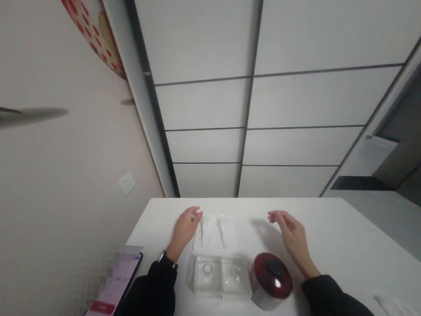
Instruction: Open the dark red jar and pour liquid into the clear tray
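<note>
A white tissue or cloth (214,232) lies crumpled on the white table (353,249). My left hand (185,227) rests at its left edge, fingers curled over the corner of it. My right hand (289,231) hovers to the right of the tissue, apart from it, with the fingers loosely spread and nothing in them. In front of the tissue, nearer to me, sits a clear plastic case (221,275) with two round wells. A round dark red container with a black knob on its lid (271,280) stands right beside the case.
A phone with a lit pink screen (112,292) lies at the table's left front edge. Another white cloth (403,315) lies at the right front. A wall with a socket (126,182) stands to the left, and panelled white doors rise behind the table.
</note>
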A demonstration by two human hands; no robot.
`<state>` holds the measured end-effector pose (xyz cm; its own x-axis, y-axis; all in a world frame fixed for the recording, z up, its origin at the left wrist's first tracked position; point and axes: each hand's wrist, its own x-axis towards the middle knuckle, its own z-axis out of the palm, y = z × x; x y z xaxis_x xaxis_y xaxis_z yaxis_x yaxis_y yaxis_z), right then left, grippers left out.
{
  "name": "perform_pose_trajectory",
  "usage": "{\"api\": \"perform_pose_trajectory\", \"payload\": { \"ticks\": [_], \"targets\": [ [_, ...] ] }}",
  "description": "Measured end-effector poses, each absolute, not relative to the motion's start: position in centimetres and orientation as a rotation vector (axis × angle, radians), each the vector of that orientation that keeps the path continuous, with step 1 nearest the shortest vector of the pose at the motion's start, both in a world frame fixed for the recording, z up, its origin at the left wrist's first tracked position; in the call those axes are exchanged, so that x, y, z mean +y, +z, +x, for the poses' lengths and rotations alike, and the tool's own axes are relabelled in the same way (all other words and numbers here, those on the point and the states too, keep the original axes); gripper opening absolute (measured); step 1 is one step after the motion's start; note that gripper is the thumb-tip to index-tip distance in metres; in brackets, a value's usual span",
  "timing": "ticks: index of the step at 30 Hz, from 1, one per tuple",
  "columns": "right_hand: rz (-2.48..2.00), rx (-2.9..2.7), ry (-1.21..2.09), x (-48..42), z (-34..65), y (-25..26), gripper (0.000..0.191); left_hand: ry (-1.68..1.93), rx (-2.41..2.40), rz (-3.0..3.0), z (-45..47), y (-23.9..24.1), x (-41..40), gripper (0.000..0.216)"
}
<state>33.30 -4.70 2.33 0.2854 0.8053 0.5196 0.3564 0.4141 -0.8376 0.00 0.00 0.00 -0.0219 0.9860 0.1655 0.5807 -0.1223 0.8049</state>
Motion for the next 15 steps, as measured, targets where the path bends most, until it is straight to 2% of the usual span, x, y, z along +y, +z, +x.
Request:
{"api": "perform_pose_trajectory", "payload": {
  "ticks": [8,15],
  "targets": [
    [-1.307,-1.438,0.572,-4.6,33.8,-0.7,0.049,0.779,1.708,1.904,-0.7,-2.3,0.3,0.033],
    [-1.365,-1.432,0.588,-4.3,34.2,-1.6,0.047,0.824,1.666,1.936,-0.5,-2.6,0.2,0.031]
  ]
}}
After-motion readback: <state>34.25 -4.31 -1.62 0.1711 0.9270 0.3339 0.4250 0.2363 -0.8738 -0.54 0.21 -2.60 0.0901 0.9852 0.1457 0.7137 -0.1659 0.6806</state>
